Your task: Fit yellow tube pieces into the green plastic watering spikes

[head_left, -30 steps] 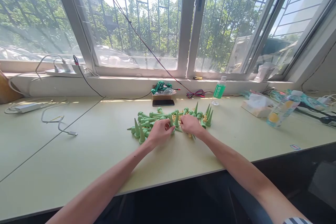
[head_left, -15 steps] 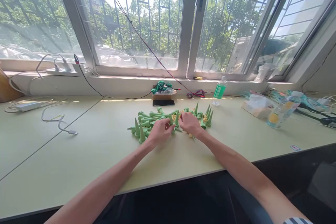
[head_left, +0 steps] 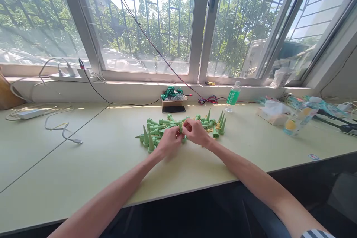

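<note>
Green plastic cone-shaped spikes [head_left: 151, 145] lie and stand in a loose heap across the middle of the table. My left hand [head_left: 169, 141] is closed round one green spike [head_left: 180, 128] at the front of the heap, its pointed end upward. Right beside it, my right hand [head_left: 196, 132] pinches at that spike with fingertips together; whatever sits between them is too small and hidden to name. Small yellow pieces [head_left: 218, 126] are scattered among the spikes to the right, partly covered by my right hand.
Behind the heap lie a black phone [head_left: 173, 109] and a small box [head_left: 174, 102] with green material. A green-labelled bottle [head_left: 233, 97] stands to their right. Farther right are a tissue box [head_left: 273, 113] and a tilted bottle [head_left: 302, 117]. A cable [head_left: 64, 131] lies at left.
My right hand has moved left from the yellow pieces to the spike in my left hand, and the two hands now nearly meet. My left hand has hardly moved.
</note>
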A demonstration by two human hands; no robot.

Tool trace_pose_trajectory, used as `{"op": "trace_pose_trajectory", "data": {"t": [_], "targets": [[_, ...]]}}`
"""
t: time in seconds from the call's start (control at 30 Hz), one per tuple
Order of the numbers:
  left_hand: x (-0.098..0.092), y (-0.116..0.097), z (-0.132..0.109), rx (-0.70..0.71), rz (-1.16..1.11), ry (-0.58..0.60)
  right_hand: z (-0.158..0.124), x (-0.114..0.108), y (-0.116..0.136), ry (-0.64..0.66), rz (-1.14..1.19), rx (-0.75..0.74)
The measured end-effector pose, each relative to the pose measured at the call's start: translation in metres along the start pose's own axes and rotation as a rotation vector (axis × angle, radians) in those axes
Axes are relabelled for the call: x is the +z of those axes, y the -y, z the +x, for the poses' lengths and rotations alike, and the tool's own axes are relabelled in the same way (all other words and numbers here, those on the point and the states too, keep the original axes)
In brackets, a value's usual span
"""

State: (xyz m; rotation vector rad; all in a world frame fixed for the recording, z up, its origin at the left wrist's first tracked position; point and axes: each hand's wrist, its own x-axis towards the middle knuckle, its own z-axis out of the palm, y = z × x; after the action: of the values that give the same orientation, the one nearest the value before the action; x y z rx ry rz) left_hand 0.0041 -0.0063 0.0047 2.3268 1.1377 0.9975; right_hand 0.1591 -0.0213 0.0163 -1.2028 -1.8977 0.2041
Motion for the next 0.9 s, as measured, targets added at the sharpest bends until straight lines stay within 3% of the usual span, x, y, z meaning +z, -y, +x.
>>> {"op": "trace_pose_trajectory", "data": {"t": [0.17, 0.47, 0.9], "targets": [[0.0016, 0.0038, 0.0013, -0.014, -0.002, -0.012, -0.0009, 0.0024, 0.0004, 0.041, 0.144, -0.027], [0.0021, 0.004, 0.0011, -0.02, 0.005, -0.017, -0.0017, 0.0009, 0.0049, 0.072, 0.187, -0.033], [-0.0003, 0.0024, 0.0047, -0.097, -0.067, -0.036, -0.0012, 0.0007, 0.006, 0.011, 0.296, 0.034]]}}
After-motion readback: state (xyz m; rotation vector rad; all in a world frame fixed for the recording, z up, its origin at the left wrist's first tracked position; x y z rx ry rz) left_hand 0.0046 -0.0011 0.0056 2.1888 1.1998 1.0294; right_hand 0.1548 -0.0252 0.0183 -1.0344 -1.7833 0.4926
